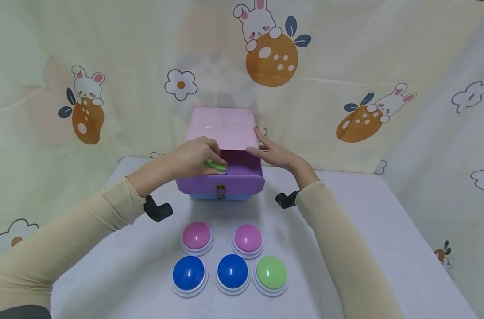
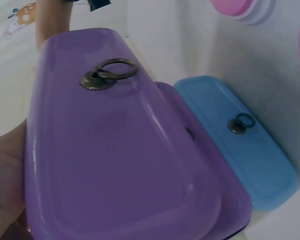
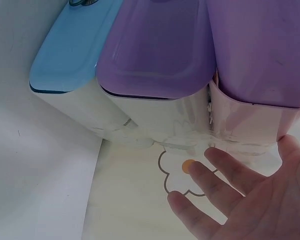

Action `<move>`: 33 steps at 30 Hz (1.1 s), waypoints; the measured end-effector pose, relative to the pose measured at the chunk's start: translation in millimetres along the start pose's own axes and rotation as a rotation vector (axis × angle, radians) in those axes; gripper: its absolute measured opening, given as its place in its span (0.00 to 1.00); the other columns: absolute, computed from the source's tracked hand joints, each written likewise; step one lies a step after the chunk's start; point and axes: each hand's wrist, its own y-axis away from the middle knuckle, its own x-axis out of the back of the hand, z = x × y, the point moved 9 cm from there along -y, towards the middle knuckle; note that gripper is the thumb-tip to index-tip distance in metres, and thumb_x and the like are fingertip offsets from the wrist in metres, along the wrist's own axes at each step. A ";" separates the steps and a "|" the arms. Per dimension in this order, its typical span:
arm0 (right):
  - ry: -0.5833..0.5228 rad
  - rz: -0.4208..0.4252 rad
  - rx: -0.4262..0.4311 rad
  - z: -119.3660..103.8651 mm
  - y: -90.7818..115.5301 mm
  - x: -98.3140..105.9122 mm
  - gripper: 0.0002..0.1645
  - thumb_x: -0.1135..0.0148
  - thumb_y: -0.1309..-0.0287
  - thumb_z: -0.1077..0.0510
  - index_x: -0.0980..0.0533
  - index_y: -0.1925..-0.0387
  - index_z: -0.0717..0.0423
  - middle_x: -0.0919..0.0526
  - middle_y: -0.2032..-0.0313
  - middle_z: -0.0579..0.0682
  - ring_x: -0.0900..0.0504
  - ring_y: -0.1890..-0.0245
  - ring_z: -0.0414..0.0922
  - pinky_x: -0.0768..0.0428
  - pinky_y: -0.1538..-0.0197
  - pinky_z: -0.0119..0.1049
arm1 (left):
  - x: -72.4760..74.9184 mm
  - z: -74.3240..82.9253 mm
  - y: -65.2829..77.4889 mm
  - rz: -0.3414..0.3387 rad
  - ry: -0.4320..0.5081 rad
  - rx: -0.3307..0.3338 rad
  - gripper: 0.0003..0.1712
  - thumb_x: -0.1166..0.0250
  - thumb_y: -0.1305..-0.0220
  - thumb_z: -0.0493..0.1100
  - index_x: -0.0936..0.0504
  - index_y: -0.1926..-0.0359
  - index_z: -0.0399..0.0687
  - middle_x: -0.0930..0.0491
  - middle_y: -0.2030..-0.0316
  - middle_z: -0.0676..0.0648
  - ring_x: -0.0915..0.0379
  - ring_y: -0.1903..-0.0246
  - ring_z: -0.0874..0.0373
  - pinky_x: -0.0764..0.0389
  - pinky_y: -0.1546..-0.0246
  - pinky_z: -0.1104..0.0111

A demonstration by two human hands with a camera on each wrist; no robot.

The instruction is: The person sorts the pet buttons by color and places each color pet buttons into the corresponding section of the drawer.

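Note:
My left hand (image 1: 198, 155) pinches a green push button (image 1: 215, 166) with a pale underside, over the pulled-out purple top drawer (image 1: 242, 184) of a small pink-topped cabinet (image 1: 223, 126). The fingers cover part of the button, and it is out of sight in the left wrist view, where the drawer front (image 2: 115, 150) fills the middle. On the cabinet's right side my right hand (image 1: 273, 153) has its thumb at the top's front corner. Its other fingers are spread, as the right wrist view of that hand (image 3: 260, 200) shows.
Two pink buttons (image 1: 196, 235) stand in front of the cabinet. Nearer are two blue buttons (image 1: 232, 271) and a green dome button (image 1: 271, 272). Below the pulled-out drawer are a second purple drawer (image 2: 230, 200) and a blue drawer (image 2: 245, 155). A patterned curtain (image 1: 138, 110) hangs behind.

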 end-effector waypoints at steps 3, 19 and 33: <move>0.001 0.000 0.000 -0.7 -0.3 1.0 0.52 0.49 0.44 0.27 0.71 0.30 0.19 0.45 0.28 0.52 0.45 0.28 0.52 0.42 0.31 0.59 | -0.3 -0.7 -0.1 -0.006 -0.005 0.020 0.18 0.28 0.47 0.49 0.14 0.53 0.55 0.19 0.57 0.47 0.25 0.55 0.52 0.23 0.51 0.61; 0.024 0.012 0.002 -4.1 -0.5 2.9 0.53 0.50 0.44 0.26 0.71 0.29 0.22 0.44 0.28 0.53 0.45 0.28 0.53 0.43 0.31 0.61 | 1.4 -0.1 2.4 -0.058 0.077 0.104 0.14 0.29 0.47 0.36 0.13 0.57 0.46 0.16 0.53 0.43 0.22 0.48 0.48 0.25 0.43 0.56; 0.046 0.007 -0.010 -5.4 4.6 2.6 0.53 0.49 0.43 0.27 0.71 0.29 0.21 0.45 0.28 0.55 0.48 0.27 0.56 0.44 0.32 0.64 | 18.8 -8.0 46.9 0.142 0.140 0.185 0.17 0.34 0.40 0.45 0.17 0.50 0.45 0.18 0.53 0.46 0.23 0.51 0.51 0.23 0.48 0.58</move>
